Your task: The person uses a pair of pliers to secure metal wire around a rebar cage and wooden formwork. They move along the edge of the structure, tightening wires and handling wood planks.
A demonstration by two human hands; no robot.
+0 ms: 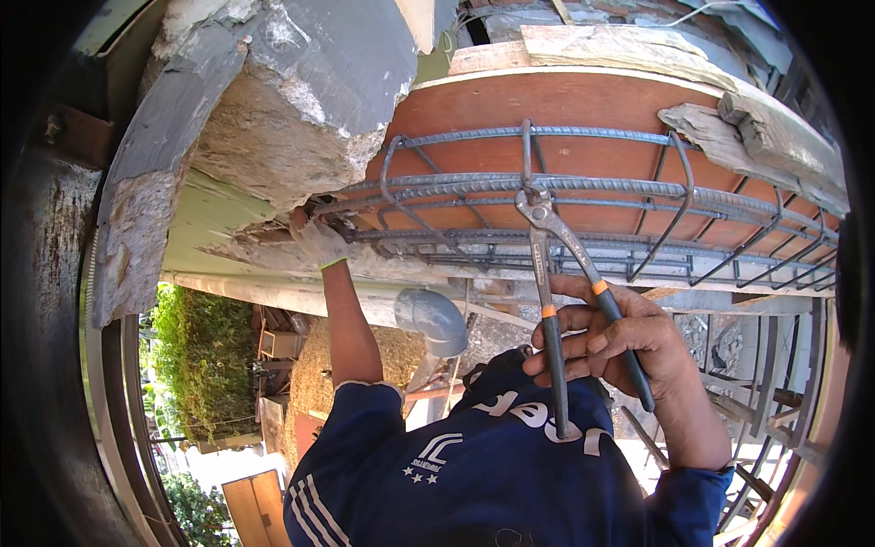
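Observation:
My right hand, bare, holds a pair of end-cutting pincers with dark handles and orange bands. The handles are spread apart, and the pincers' head lies against a stirrup of the rebar cage. My left hand, in a pale glove, reaches to the cage's left end under a broken concrete block. Its fingers are in shadow and partly hidden, so their grip does not show. Ribbed bars and several square stirrups make up the cage.
Behind the cage stands a reddish-brown formwork board topped by rough timber. Loose wood pieces lie at its right. A grey pipe elbow juts out below the ledge. At far left is a dark post; ground and greenery show far below.

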